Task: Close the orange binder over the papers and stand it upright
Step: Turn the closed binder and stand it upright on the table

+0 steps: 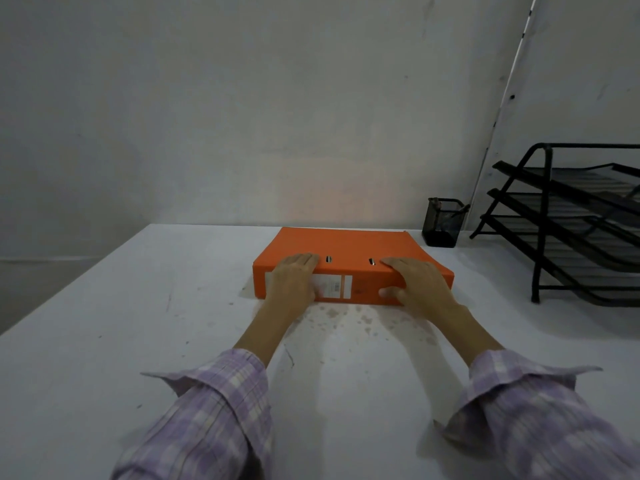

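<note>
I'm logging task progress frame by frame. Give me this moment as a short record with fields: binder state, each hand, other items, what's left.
binder: orange binder closed, lying flat on the white table, spine with label facing the person
left hand: left hand draped over the spine's left part, fingers on the cover
right hand: right hand over the spine's right part, thumb against the spine
other items: black mesh pen cup and black tiered tray rack at the right, apart from the binder
remaining: binder not yet stood upright
</note>
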